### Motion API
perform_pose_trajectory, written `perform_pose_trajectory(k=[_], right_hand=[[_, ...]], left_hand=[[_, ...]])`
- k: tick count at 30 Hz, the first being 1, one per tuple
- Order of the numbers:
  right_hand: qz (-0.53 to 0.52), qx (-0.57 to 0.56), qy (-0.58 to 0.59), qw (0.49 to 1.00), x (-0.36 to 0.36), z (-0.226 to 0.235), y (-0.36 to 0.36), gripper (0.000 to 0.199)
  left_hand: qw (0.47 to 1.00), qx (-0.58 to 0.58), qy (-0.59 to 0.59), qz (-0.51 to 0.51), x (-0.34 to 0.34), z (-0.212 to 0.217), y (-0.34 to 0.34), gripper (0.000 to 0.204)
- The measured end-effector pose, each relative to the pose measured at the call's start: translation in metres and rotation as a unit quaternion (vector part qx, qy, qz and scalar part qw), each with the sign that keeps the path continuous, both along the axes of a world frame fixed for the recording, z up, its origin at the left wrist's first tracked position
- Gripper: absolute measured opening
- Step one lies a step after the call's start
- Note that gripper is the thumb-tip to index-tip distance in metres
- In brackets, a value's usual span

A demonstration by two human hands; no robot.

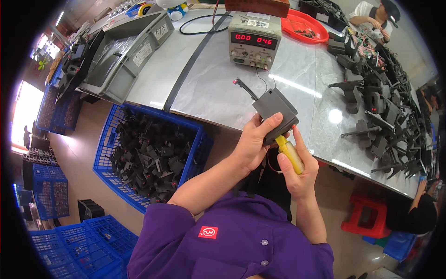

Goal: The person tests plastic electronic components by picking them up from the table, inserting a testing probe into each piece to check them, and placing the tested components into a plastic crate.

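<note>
My left hand (254, 142) grips a dark grey plastic housing (275, 108), thumb across its face. A slim black arm (246, 89) with a red tip sticks out from its upper left. In my right hand (301, 174) is a yellow-handled tool (291, 156), its upper end against the lower edge of the housing. The tool's tip is hidden, so its exact kind cannot be told. My right index finger reaches up to the housing's lower right corner. Thin wires run from near the housing to a bench power supply (254, 41) with a lit red display.
Many dark housings (371, 104) are heaped along the table's right side. A red tray (304, 28) with small parts stands behind. Left are a grey bin (132, 63) and, below, a blue crate (197, 139) of black parts. A red stool (364, 216) and other people are at right.
</note>
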State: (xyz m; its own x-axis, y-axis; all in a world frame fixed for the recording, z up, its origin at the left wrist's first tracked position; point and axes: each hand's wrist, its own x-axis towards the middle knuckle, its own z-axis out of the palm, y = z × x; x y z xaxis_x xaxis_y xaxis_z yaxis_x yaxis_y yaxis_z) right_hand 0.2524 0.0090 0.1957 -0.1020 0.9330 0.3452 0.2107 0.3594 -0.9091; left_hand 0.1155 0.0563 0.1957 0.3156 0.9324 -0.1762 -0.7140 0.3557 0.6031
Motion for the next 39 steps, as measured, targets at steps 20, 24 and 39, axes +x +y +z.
perform_pose_trajectory(k=[20, 24, 39], right_hand=[[-0.029, -0.010, 0.046, 0.998, 0.009, -0.034, -0.002, 0.064], [0.020, 0.048, -0.013, 0.999, 0.000, -0.018, 0.005, 0.061], [0.063, 0.215, -0.316, 0.922, -0.049, 0.000, -0.011, 0.063]], left_hand=[[0.991, -0.013, 0.005, 0.135, 0.018, -0.005, -0.004, 0.032], [0.990, 0.020, -0.031, 0.135, 0.009, -0.001, -0.004, 0.035], [0.836, 0.065, -0.526, -0.141, -0.008, -0.059, 0.024, 0.062]])
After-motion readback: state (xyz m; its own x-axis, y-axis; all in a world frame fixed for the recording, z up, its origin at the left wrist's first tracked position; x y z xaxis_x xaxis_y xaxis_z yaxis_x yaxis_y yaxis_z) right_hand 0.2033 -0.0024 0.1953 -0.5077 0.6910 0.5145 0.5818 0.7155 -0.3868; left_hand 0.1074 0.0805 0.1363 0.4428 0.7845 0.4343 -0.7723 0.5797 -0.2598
